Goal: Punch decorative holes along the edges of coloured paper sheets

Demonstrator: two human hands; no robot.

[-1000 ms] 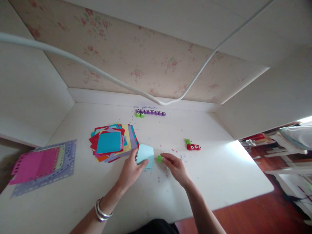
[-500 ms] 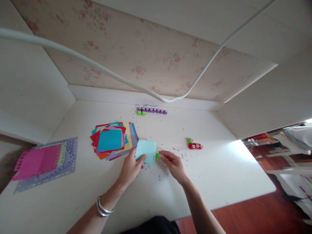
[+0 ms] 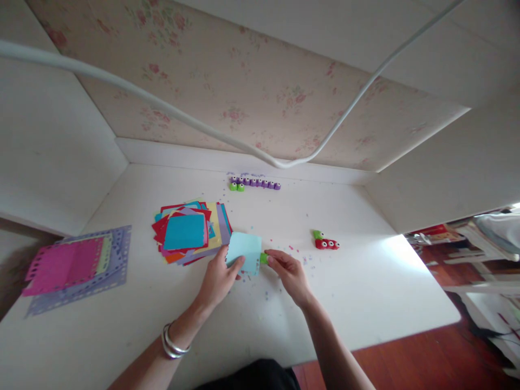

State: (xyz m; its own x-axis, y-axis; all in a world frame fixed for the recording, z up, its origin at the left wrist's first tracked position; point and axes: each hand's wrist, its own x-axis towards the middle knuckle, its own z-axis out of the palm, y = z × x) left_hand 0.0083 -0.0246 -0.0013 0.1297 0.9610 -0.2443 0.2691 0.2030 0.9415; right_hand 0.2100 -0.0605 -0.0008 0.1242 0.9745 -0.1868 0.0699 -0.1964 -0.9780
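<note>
Left hand (image 3: 218, 275) pinches paper (image 3: 247, 248); right hand (image 3: 290, 273) pinches a punch (image 3: 264, 258) at the paper's right edge (skewed pressure could tear it).

2 paper stacks (image 3: 184, 232) lie on the table (image 3: 349, 303), left of the sheet (image 3: 249, 247).

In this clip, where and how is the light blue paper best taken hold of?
Probably pinch the light blue paper by its near-left part, from the left, thumb on top, as the left grip does. It is a thin sheet, and its right edge lies at the green punch in the right grip, so that side is better left free.
</note>
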